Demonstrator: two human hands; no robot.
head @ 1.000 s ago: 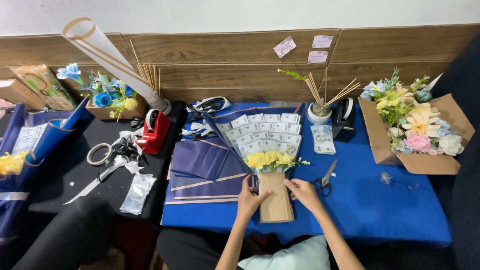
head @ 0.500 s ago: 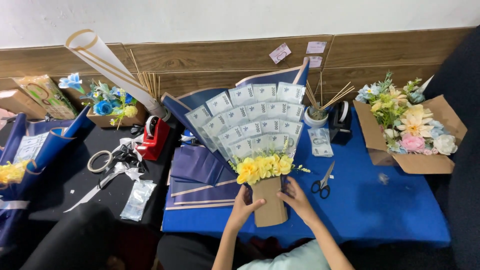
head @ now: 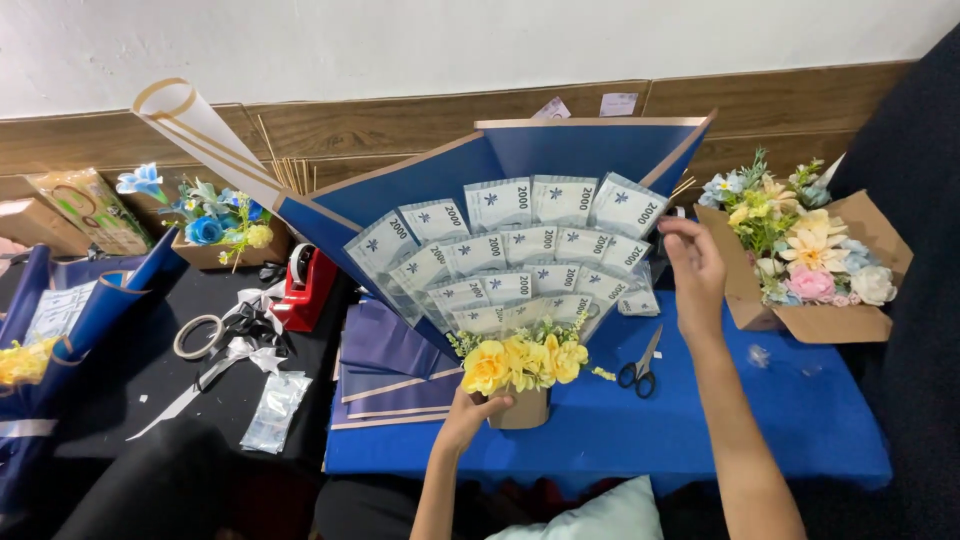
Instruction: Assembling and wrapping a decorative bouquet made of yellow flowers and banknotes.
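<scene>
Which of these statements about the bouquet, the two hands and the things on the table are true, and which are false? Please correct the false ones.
1. The left hand grips the bouquet at its brown base. True.
2. The right hand holds the scissors. False: the scissors lie on the blue table cover; the right hand is up at the right edge of the fan of banknotes.
3. Yellow flowers sit at the front of the bouquet, below the banknotes. True.
4. The red tape dispenser stands to the right of the bouquet. False: it stands to its left.
5. A brown box of pastel flowers stands to the right. True.
</scene>
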